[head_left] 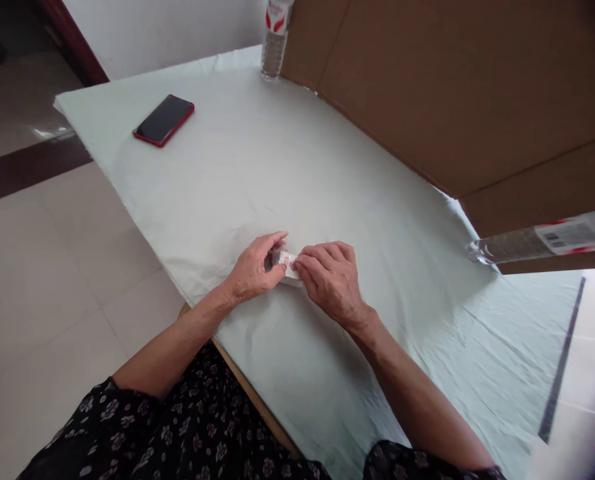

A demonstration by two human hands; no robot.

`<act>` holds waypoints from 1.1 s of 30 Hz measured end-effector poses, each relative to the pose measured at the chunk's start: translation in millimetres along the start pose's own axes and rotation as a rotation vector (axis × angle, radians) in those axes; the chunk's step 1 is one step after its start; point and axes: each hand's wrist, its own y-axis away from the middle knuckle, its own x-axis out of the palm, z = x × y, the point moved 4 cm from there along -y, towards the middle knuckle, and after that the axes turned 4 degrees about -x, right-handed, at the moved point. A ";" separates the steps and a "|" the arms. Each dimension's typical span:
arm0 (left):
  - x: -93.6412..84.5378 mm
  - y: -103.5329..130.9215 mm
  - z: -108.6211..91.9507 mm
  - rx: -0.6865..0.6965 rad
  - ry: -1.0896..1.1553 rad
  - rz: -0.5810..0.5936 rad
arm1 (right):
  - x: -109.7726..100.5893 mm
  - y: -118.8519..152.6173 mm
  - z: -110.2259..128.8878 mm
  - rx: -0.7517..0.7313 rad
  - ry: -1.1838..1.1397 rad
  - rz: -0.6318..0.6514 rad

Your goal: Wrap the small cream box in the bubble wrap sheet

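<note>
A small white box with reddish print [288, 261] lies low over the pale green cloth, between my two hands. My left hand [257, 268] curves round its left end, with the thumb on the near side and the fingers on the far side. From the right, my right hand [331, 277] grips the other end with bent fingers pressed together. The fingers cover part of the box, and its underside is hidden.
The cloth-covered table [217, 160] holds a phone with a red case [164, 121] at the far left. A clear bottle [274, 47] stands at the back, another bottle [527, 244] at the right. Brown cardboard [427, 87] rises behind them.
</note>
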 end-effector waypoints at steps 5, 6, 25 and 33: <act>1.0 0.1 -3.2 -0.006 -0.017 0.059 | 0.6 -8.4 -10.1 0.121 -0.134 -0.102; 1.3 0.3 -4.2 -0.013 -0.018 0.075 | 0.1 -10.2 -10.4 0.140 -0.167 -0.110; 1.1 1.4 -6.7 0.020 0.279 0.106 | -14.0 -67.0 -56.4 0.397 -0.502 -0.221; 0.8 -4.0 3.9 -0.243 0.545 0.159 | -11.0 -78.8 -80.7 0.433 -0.501 -0.335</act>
